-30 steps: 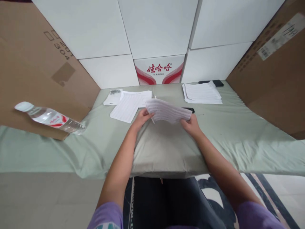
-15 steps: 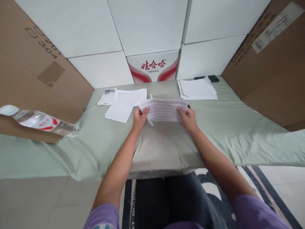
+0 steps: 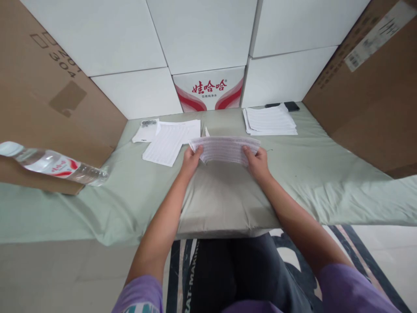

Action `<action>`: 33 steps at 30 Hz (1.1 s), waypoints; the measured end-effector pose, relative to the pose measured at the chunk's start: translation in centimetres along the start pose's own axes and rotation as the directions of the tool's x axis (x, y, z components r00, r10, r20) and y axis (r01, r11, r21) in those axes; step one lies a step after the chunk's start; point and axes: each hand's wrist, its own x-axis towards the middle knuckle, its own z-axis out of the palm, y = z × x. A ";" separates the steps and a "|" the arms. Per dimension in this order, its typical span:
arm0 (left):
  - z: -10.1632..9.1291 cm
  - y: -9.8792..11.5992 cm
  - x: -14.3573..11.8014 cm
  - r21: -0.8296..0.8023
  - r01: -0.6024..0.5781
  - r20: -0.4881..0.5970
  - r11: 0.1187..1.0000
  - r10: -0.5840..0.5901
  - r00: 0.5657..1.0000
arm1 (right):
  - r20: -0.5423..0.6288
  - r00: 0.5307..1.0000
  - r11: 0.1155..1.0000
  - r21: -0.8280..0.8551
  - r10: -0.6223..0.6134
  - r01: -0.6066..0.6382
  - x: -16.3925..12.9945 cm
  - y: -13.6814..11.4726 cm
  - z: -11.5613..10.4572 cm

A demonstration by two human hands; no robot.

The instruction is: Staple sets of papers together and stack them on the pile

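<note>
A printed paper sheet (image 3: 224, 148), covered in rows of small text, is stretched between my two hands above the green cloth. My left hand (image 3: 191, 160) pinches its left end, thumb on top. At the right end, my right hand (image 3: 256, 161) grips it the same way, fingers behind the paper. The sheet bows a little in the middle. Behind it, a small white pointed piece (image 3: 206, 131) sticks up; what it belongs to is hidden. To the left lie loose printed sheets (image 3: 166, 145) and a small clear packet (image 3: 146, 129) with dark bits inside.
A stack of papers (image 3: 270, 121) lies at the back right, beside a black phone-like object (image 3: 291, 106). White boxes (image 3: 208, 34) form the back wall. Cardboard panels (image 3: 42, 100) stand at both sides. A water bottle (image 3: 55, 164) is at the left. Green cloth (image 3: 130, 195) covers the surface.
The sheet has tilted and now looks narrower from front to back, its lower left corner less drooped. Both hands keep their hold with little movement. The view has shifted slightly.
</note>
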 end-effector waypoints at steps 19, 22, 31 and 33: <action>-2.9 -0.7 0.6 0.259 0.045 0.134 0.965 -0.082 0.988 | 0.073 0.986 0.973 -0.171 -0.147 0.157 -0.3 1.1 0.1; -3.0 -0.8 0.7 0.234 0.059 0.143 0.971 -0.095 0.985 | 0.108 0.991 0.990 -0.110 -0.082 0.094 -0.3 1.2 0.3; -2.6 -0.6 0.8 0.041 0.074 0.017 0.996 -0.075 0.997 | 0.191 0.968 0.965 0.173 0.165 -0.199 0.3 1.0 0.4; -2.2 -0.6 0.6 -0.013 0.110 0.071 0.994 -0.109 0.991 | 0.174 0.965 0.948 0.215 0.199 -0.234 0.2 0.8 0.3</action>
